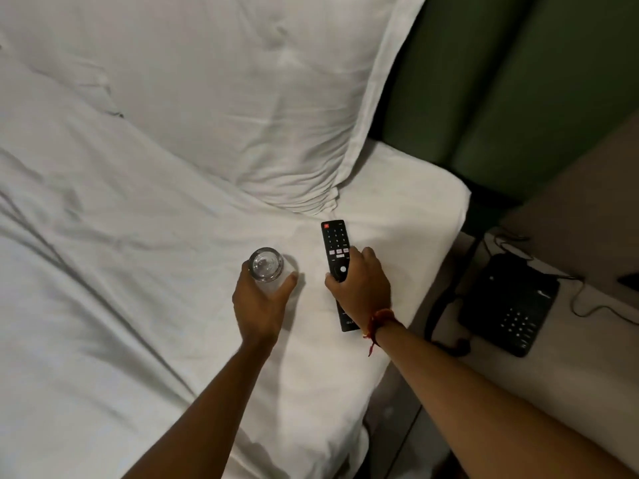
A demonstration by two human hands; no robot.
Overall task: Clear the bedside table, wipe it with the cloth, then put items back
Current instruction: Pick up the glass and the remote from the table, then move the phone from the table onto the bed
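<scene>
A clear drinking glass (266, 265) stands upright on the white bed sheet (121, 271), and my left hand (261, 299) is wrapped around its side. To its right lies a black TV remote (334, 243), pointing away from me, with my right hand (361, 283) closed over its middle. A red thread bracelet circles my right wrist. The pale bedside table (587, 316) is at the right edge, with a black corded telephone (508, 305) on it.
A large white pillow (224, 98) fills the bed's head, just beyond the remote. A green padded headboard (501, 81) rises behind. Thin cables (584, 305) trail over the table beside the phone, and a small dark object (630, 281) sits at the far right edge.
</scene>
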